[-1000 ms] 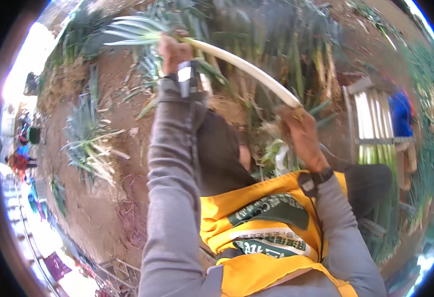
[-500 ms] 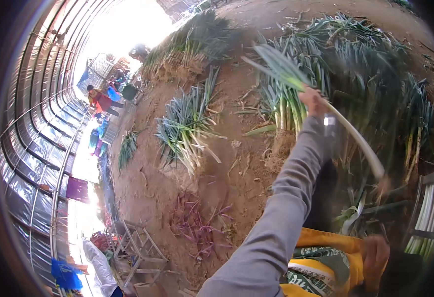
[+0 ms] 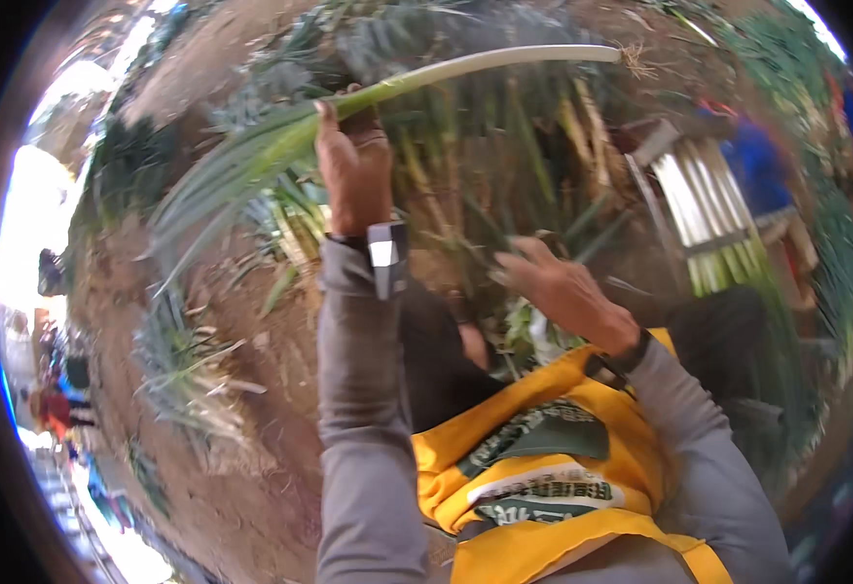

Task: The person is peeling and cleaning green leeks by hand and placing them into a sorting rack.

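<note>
My left hand (image 3: pixel 356 175) is raised at the upper middle of the head view, closed around one long leek (image 3: pixel 485 62). Its green leaves fan out to the left and droop; the white stalk points right and ends in a tuft of roots. Lower and further right, my right hand (image 3: pixel 570 297) hovers with fingers stretched forward and a little apart, slightly blurred. It holds nothing. Pale and green leaf scraps (image 3: pixel 540 336) lie just below it, in front of my yellow apron (image 3: pixel 543 477).
A metal-edged rack (image 3: pixel 718 243) holds a row of white leek stalks at right. Near it is a person in blue (image 3: pixel 759 170). Leek heaps (image 3: pixel 198 365) lie on the brown soil (image 3: pixel 280 477) at left, with more heaps at the far side and far right.
My view has swung right. The left hand has brought the leek across, its stalk now pointing right and nearly level. The right hand has risen from beside the apron, fingers now extended.
</note>
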`<state>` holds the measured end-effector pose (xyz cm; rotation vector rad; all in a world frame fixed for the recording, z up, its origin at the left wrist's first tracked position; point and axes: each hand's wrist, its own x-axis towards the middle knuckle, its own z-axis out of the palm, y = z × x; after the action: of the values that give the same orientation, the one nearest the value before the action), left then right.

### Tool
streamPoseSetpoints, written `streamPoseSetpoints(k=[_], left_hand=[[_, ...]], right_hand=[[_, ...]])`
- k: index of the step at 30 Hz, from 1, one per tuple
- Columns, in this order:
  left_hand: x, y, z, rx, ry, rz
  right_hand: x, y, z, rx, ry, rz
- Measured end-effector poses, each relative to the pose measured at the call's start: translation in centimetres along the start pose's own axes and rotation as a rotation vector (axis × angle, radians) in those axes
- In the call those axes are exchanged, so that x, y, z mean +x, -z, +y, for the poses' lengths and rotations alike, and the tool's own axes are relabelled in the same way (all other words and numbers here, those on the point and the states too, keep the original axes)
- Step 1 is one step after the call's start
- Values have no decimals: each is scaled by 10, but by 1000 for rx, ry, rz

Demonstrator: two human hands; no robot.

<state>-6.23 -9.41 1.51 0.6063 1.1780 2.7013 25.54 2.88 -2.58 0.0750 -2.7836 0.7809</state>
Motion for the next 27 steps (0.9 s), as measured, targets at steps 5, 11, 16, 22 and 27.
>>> streamPoseSetpoints(k=[5,11,16,22,27], left_hand=[[-43,-88,-33,-365,505,-95],[-84,-134,-62,-257,642,-437],[-109,-168,-52,46,548,-448],[-97,-143,-63,192,785,-446],[-89,-134,-71,161,829,-452]], right_hand=[[68,35,20,1051,-279,424],[111,80,11,1941,-148,815],[53,161,53,1402,-20,1057],[-92,373,58,-292,-392,1166],[-184,462,67,-1393,-718,534]])
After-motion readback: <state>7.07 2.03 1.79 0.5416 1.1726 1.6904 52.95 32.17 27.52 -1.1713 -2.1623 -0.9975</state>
